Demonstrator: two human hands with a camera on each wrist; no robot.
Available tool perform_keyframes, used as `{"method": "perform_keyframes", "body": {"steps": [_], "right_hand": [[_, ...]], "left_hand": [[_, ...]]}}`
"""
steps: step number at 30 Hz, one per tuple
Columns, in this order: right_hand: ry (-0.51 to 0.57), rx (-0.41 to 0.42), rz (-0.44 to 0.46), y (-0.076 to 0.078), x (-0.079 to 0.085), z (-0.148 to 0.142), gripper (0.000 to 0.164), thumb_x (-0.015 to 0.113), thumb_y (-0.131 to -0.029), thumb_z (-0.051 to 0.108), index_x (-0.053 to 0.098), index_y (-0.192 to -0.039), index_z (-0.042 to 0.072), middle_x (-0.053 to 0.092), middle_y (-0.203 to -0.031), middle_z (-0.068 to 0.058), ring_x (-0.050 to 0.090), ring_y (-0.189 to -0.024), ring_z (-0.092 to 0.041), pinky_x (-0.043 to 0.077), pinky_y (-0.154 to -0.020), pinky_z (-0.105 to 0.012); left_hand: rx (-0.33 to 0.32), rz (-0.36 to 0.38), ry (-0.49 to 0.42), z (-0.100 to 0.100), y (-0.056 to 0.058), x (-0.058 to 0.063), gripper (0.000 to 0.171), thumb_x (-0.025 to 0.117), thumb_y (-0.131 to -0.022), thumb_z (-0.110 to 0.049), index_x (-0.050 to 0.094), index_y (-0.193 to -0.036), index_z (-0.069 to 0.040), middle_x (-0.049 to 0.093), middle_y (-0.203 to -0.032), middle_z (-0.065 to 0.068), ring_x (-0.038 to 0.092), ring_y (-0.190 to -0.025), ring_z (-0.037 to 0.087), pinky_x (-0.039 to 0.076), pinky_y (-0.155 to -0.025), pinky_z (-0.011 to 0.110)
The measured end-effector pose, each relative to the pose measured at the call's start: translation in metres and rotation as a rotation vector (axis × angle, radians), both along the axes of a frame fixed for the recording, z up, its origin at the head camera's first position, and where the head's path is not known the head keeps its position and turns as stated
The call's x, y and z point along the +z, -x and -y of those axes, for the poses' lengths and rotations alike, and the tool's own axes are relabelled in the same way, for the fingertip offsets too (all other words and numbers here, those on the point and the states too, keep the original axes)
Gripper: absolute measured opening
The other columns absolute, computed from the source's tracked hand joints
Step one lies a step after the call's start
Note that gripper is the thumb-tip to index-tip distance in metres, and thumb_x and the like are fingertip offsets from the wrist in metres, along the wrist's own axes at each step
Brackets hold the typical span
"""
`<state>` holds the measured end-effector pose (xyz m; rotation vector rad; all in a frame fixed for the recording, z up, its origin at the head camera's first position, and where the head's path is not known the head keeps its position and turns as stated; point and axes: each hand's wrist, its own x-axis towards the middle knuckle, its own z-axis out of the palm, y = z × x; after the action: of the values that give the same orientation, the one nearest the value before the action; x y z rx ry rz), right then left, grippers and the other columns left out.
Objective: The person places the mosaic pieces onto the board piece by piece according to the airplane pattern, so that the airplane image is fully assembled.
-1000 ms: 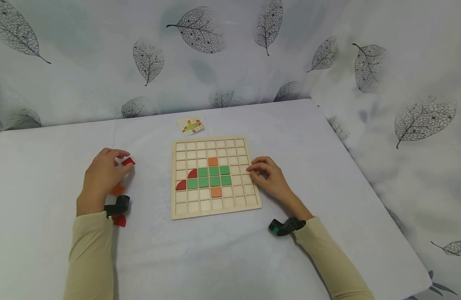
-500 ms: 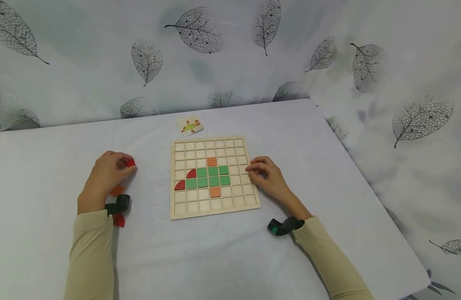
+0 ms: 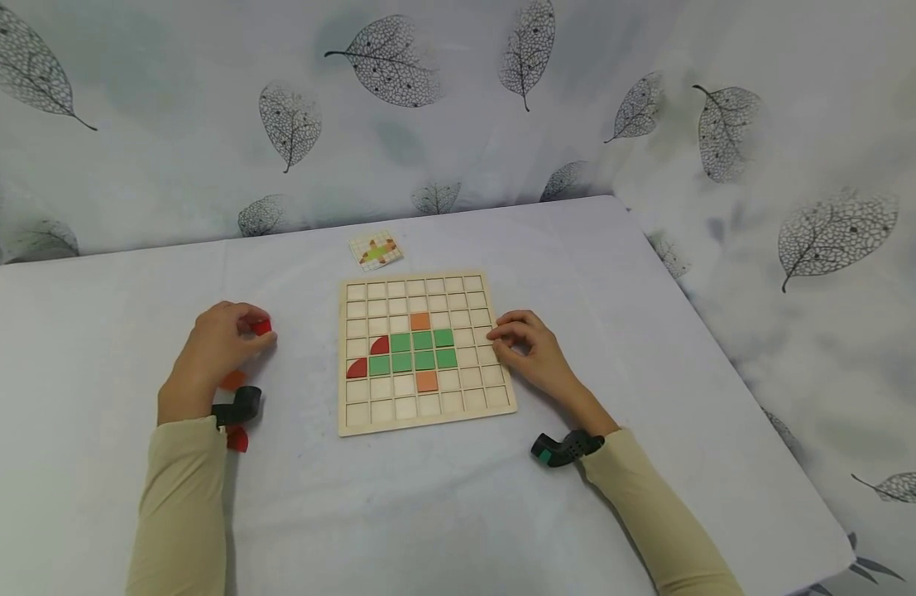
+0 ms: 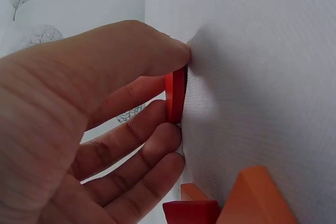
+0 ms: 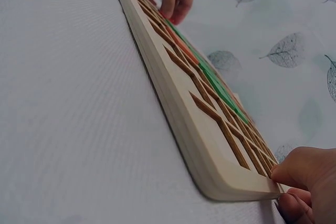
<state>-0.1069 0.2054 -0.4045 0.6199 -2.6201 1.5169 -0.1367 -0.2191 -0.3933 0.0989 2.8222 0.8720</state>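
My left hand (image 3: 219, 341) pinches a small red tile (image 4: 175, 95) between thumb and fingers, low over the white tabletop left of the board. Its edge shows in the left wrist view; the fingers hide much of it. On the right, my right hand (image 3: 534, 348) holds the right rim of the wooden grid board (image 3: 428, 423), thumb and fingertips at its edge. Set in the board are several green squares (image 3: 424, 360), two orange squares (image 3: 426, 381) and two red quarter-circle tiles (image 3: 357, 368).
Orange tiles (image 4: 257, 198) and a red tile (image 4: 191, 211) lie beside my left wrist. Behind the board is a small pattern card (image 3: 376, 250). A leaf-printed cloth (image 3: 458, 108) hangs behind the white table (image 3: 577, 257).
My left fingers have closed on the red tile and moved slightly right with it. The right hand stays at the board's edge.
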Motion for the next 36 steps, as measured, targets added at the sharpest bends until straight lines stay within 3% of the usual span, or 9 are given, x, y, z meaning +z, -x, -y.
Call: {"method": "perform_keyframes", "body": {"steps": [6,16,31,36], "right_hand": [[0.0,0.001,0.003,0.0002,0.0,-0.0002,0.015,0.063,-0.087,-0.01,0.068,-0.101,-0.013,0.053,-0.117,-0.031,0.058,-0.088,-0.036,0.049,-0.079,-0.038],[-0.004,-0.009,0.015,0.0006,-0.001,-0.001,0.014,0.063,-0.087,-0.009,0.068,-0.101,-0.012,0.053,-0.118,-0.03,0.058,-0.089,-0.035,0.049,-0.08,-0.036],[-0.004,-0.01,0.001,0.0013,-0.0014,0.0005,0.014,0.064,-0.087,-0.009,0.069,-0.1,-0.011,0.054,-0.116,-0.03,0.058,-0.088,-0.035,0.048,-0.079,-0.034],[-0.007,-0.016,0.004,0.0023,-0.0018,0.0011,0.014,0.065,-0.086,-0.009,0.069,-0.1,-0.011,0.055,-0.116,-0.03,0.058,-0.089,-0.035,0.049,-0.08,-0.032]], "left_hand": [[-0.012,0.036,-0.014,0.0024,0.0014,0.0005,0.039,0.063,-0.09,-0.013,0.055,-0.123,0.007,0.048,-0.12,0.028,0.045,-0.111,0.043,0.041,-0.097,0.059],[-0.001,0.008,-0.02,0.0013,0.0009,-0.0015,0.045,0.066,-0.091,-0.018,0.053,-0.125,0.01,0.05,-0.117,0.027,0.048,-0.109,0.042,0.043,-0.096,0.056],[-0.01,-0.009,-0.004,0.0017,-0.0001,0.0006,0.039,0.065,-0.093,-0.021,0.059,-0.12,0.007,0.06,-0.112,0.026,0.055,-0.105,0.039,0.043,-0.094,0.055],[0.0,-0.012,0.004,0.0009,0.0004,0.0012,0.039,0.065,-0.093,-0.022,0.059,-0.12,0.005,0.057,-0.113,0.024,0.056,-0.105,0.04,0.045,-0.089,0.054]]}}
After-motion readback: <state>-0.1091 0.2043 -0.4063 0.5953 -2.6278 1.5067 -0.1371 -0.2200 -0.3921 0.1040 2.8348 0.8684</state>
